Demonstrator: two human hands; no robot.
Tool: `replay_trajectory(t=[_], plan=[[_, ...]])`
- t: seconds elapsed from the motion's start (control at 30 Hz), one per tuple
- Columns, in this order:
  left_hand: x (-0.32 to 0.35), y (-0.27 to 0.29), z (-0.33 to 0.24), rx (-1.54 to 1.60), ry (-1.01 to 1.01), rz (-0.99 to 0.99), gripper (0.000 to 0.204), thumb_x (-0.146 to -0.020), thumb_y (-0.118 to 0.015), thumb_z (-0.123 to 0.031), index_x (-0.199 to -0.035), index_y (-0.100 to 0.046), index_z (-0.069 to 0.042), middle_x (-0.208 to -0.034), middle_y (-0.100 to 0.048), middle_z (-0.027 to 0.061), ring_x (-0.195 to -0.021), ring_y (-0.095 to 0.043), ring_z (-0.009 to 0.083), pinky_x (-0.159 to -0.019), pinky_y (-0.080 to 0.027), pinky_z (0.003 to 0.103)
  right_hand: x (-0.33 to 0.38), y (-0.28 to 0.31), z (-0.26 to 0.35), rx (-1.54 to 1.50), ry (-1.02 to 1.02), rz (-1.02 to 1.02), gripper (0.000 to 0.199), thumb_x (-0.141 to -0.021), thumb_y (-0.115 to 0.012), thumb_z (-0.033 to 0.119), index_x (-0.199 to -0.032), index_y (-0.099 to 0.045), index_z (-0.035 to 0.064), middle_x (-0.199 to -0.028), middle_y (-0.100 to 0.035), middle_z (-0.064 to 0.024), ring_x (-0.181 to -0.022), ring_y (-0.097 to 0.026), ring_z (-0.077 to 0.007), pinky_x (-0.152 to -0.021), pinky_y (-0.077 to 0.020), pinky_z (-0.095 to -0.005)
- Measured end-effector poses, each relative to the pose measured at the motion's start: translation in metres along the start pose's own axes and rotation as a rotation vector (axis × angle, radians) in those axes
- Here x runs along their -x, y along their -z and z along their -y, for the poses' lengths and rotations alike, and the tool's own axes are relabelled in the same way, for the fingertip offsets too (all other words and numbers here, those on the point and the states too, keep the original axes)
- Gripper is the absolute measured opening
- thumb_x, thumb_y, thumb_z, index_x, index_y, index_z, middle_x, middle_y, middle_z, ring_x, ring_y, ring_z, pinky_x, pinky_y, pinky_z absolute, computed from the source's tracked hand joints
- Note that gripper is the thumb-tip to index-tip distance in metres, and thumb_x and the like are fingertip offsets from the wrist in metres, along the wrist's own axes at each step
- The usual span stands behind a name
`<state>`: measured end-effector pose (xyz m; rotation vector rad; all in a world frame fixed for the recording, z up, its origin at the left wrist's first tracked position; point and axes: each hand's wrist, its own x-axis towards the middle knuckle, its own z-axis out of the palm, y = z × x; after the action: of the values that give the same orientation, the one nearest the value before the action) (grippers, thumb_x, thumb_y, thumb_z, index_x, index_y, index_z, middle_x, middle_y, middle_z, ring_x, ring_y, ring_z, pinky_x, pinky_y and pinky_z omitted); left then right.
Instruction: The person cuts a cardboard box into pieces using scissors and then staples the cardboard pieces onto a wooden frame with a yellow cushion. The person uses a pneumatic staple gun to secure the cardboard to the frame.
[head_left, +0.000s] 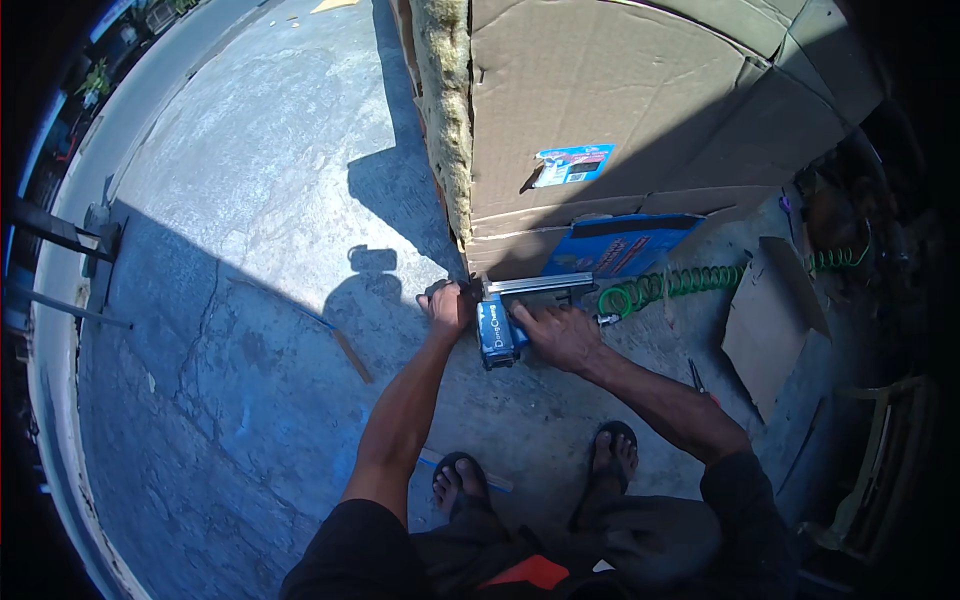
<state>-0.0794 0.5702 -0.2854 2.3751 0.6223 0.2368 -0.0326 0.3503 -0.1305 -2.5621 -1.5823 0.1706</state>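
Observation:
My right hand [566, 336] is wrapped around the grip of a blue air staple gun [497, 330]. The gun's silver magazine points right along the foot of a large upright piece covered in brown cardboard [620, 90]. At the lower near corner of that piece, my left hand [448, 307] is closed, its fingers partly hidden from above; it seems to pinch the cardboard edge. Yellowish fibre padding [447, 110] runs up the left edge of the piece. A green coiled air hose [690, 283] leads from the gun's handle to the right.
A bent cardboard sheet [770, 320] leans at the right, with pliers-like handles [697, 376] on the concrete floor [260, 380] beside it. A thin wooden strip [352, 357] lies left of my arm. Another strip [495, 483] is by my sandalled feet. A wooden frame [865, 470] stands far right.

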Motion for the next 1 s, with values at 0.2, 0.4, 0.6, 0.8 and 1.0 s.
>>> replay_trajectory(t=[0.2,0.4,0.6,0.8,1.0], plan=[[-0.001,0.069,-0.107,-0.497,-0.408,0.691,0.022,-0.091,-0.065,-0.026,-0.094,-0.071,-0.005,-0.101,-0.07,0.0197,-0.095,-0.067,0.0429,-0.081,-0.056,0.051,0.1,0.024,-0.006,-0.617,-0.628,0.146,0.025,-0.084,-0.063,0.014,-0.105,-0.059,0.0018,-0.076,-0.066,-0.0181,-0.072,-0.071,-0.0334,-0.066,-0.0543,-0.0476],[-0.003,0.056,-0.247,-0.788,-1.277,0.371,0.03,-0.093,-0.057,-0.017,-0.122,-0.063,-0.013,-0.135,-0.06,0.0138,-0.134,-0.051,0.0296,-0.111,-0.039,0.052,0.165,0.003,-0.056,-1.732,-1.016,-0.207,0.011,-0.087,-0.065,0.011,-0.089,-0.059,0.0026,-0.065,-0.057,-0.0029,-0.05,-0.053,-0.0124,-0.049,-0.0444,-0.0299],[-0.051,-0.004,-0.308,-1.591,-1.545,0.424,0.061,-0.101,-0.042,-0.032,-0.159,-0.026,-0.021,-0.169,-0.013,-0.0004,-0.156,-0.005,0.0198,-0.127,0.002,0.049,0.179,-0.013,-0.104,-2.1,-1.055,-0.631,0.013,-0.085,-0.069,0.012,-0.092,-0.061,0.0041,-0.065,-0.057,-0.003,-0.051,-0.056,-0.014,-0.048,-0.0486,-0.0326],[-0.083,-0.044,-0.334,-1.772,-1.496,0.401,0.066,-0.102,-0.043,-0.038,-0.161,-0.019,-0.024,-0.17,-0.005,-0.003,-0.156,0.001,0.0191,-0.126,0.006,0.048,0.181,-0.055,-0.163,-2.342,-1.029,-0.886,0.013,-0.086,-0.068,0.016,-0.097,-0.065,0.0095,-0.066,-0.052,0.0019,-0.054,-0.053,-0.0114,-0.049,-0.048,-0.0314],[-0.092,-0.049,-0.334,-1.858,-1.54,0.379,0.066,-0.103,-0.038,-0.045,-0.162,-0.015,-0.025,-0.17,-0.006,-0.001,-0.156,0.0,0.0217,-0.126,0.003,0.05,0.155,-0.071,-0.211,-2.615,-0.926,-1.13,0.013,-0.088,-0.06,0.019,-0.1,-0.065,0.0157,-0.066,-0.044,0.0059,-0.052,-0.044,-0.0088,-0.05,-0.0447,-0.0298]])
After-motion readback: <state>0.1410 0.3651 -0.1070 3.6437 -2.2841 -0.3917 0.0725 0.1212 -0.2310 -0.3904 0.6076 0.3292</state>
